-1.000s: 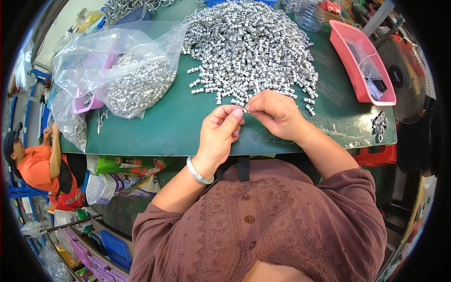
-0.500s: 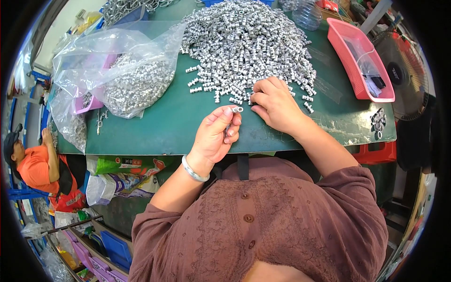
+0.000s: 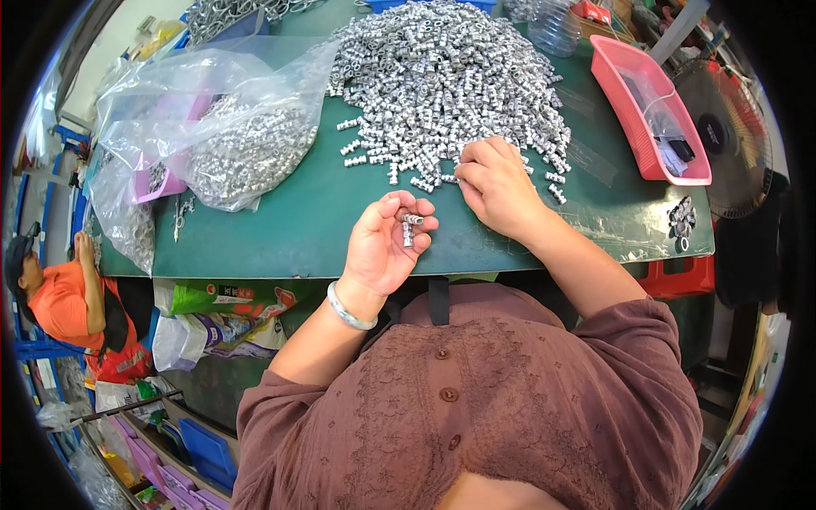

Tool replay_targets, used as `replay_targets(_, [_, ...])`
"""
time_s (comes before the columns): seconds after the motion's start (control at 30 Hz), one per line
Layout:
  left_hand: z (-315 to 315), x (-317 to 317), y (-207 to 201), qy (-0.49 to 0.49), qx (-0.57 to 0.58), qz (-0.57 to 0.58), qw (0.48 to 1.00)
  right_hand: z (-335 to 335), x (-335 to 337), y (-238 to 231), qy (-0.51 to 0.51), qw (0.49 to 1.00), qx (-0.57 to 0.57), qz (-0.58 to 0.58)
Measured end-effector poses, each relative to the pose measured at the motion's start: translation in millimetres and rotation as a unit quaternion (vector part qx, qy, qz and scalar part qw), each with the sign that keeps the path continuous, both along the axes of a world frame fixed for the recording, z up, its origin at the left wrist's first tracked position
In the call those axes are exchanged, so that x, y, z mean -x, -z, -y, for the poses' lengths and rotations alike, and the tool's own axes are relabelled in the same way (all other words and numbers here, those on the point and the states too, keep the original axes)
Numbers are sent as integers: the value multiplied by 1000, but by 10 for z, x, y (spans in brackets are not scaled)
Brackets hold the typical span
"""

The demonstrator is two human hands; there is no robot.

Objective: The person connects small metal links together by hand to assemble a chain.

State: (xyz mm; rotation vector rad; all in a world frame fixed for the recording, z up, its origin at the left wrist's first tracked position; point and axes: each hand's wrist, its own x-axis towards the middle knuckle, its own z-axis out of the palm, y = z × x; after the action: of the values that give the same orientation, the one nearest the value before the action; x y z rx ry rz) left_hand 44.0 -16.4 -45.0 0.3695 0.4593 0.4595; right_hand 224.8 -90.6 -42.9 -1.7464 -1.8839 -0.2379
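My left hand (image 3: 378, 246), palm up above the table's front part, has its fingers curled around several small ribbed silvery metal pieces (image 3: 409, 231). A large heap of the same kind of metal pieces (image 3: 442, 85) covers the far middle of the green table (image 3: 280, 242). At the heap's near edge, my right hand (image 3: 501, 187) points down with its fingers bent and pressed together. What lies between those fingertips, if anything, is hidden. A few loose pieces lie beside them on the green surface.
A clear plastic bag (image 3: 246, 161) of metal parts lies at the left, partly over a purple tray (image 3: 159, 189). On the right are a pink basket (image 3: 620, 110), a small pile of dark rings (image 3: 682, 223) and a fan (image 3: 718, 132). A person in orange (image 3: 72, 297) is at far left.
My left hand has loosened from a pinch on one piece, which now rests with another in the opened palm. My right hand stays at the heap's edge, barely moved.
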Motion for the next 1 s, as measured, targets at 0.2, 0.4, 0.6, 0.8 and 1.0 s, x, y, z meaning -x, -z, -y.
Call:
replay_targets(0.2, [21,17,19,5,-75,-70,995,27,38,-70,-56,981,-23,-185])
replay_targets(0.4, [64,-30,-76,32,-117,-82,989,65,92,-134,-103,960,-27,-259])
replay_targets(0.6, [45,-62,2,24,-133,-61,989,71,57,-193,-152,961,-27,-230])
replay_targets(0.8, [15,-40,1,51,-89,-20,995,118,-73,-115,18,999,37,-24])
replay_targets(1.0, [15,-27,8,65,-77,12,995,123,-48,-125,10,998,56,-15])
